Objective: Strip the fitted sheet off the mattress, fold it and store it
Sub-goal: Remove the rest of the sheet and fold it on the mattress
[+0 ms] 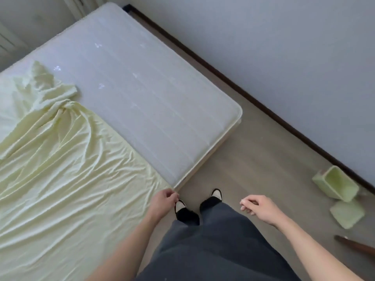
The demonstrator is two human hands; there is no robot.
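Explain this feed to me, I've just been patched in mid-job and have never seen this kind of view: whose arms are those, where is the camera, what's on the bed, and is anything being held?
There is no machine here. One wide-angle camera sits on a person's head, looking down past their legs and shoes to the floor. The arms are theirs.

The left hand is at the near edge of the bed, fingers curled where the pale yellow fitted sheet ends; it seems to pinch the hem, but the grip is not clear. The right hand hangs free over the floor, holding nothing.

The sheet covers only the left part of the mattress, wrinkled, with one freed corner bunched up. The rest is bare white.

By the wall, a pale green bin lies tipped over, with a matching square piece beside it.
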